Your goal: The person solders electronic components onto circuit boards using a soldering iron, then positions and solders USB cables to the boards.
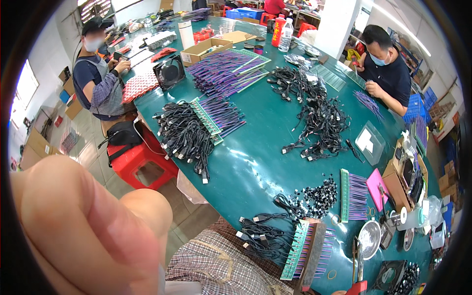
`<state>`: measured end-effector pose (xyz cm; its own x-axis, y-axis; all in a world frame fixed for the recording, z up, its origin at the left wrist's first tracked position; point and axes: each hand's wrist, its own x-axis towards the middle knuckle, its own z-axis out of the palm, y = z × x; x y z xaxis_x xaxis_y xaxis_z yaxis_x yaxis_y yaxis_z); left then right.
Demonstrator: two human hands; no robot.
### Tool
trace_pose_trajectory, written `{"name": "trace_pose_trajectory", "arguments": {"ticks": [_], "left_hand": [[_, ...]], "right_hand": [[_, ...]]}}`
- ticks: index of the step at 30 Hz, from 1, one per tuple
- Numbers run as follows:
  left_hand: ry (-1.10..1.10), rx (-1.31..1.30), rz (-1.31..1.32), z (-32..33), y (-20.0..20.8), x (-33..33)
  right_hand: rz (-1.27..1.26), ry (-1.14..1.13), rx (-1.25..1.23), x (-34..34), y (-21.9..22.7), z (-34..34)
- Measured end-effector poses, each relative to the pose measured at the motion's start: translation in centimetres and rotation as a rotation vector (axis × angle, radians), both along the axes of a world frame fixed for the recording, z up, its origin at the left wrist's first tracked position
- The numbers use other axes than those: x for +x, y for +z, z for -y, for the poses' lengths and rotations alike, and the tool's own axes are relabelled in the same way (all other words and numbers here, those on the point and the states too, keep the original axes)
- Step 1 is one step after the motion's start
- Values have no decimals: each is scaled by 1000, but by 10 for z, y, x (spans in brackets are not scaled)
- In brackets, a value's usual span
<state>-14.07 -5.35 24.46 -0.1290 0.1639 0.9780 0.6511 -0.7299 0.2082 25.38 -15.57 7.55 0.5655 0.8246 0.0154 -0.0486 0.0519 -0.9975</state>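
My left hand (93, 226) looms very close at the lower left, its fingers curled and closed; anything in its grip is hidden. A sliver of skin, apparently my right hand (339, 293), shows at the bottom edge beside a red handle (357, 288); its fingers are out of sight. Close by, a green circuit-board strip (296, 250) with purple wires lies at the table's near edge, a dark flat bar (312, 255) across the wires. Black USB cables (263, 237) are bunched left of it. Small black parts (317, 196) form a pile beyond.
The green table (246, 162) carries heaps of black cables (184, 135), purple-wired boards (226, 71) and a metal bowl (369, 239). One co-worker (101, 73) stands at the left; another (386, 64) works at the far right. A red stool (145, 160) stands beside the table.
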Motion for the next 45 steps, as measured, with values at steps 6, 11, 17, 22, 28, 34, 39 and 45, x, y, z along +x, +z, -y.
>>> {"name": "trace_pose_trajectory", "arguments": {"ticks": [6, 11, 17, 22, 28, 34, 39, 45], "left_hand": [[82, -66, 12, 35, -29, -16], [114, -104, 32, 61, -49, -47], [220, -92, 22, 44, -57, -42], [298, -79, 19, 27, -63, -47], [401, -60, 20, 2, -68, -32], [-158, -786, -22, -139, -84, 83], [187, -748, -342, -214, -216, 78], [151, -905, -479, -223, -249, 66]], "right_hand": [[7, 62, -3, 1, -3, -4], [0, 24, 9, 4, -7, -4], [-80, 17, 9, 4, -6, -5], [-113, 47, 20, 10, -11, -5], [-72, 27, -8, 13, -12, -7], [-88, 13, -44, 16, -17, -5], [-104, 36, -46, 14, -15, -5], [-106, 29, -27, 15, -16, -3]]}}
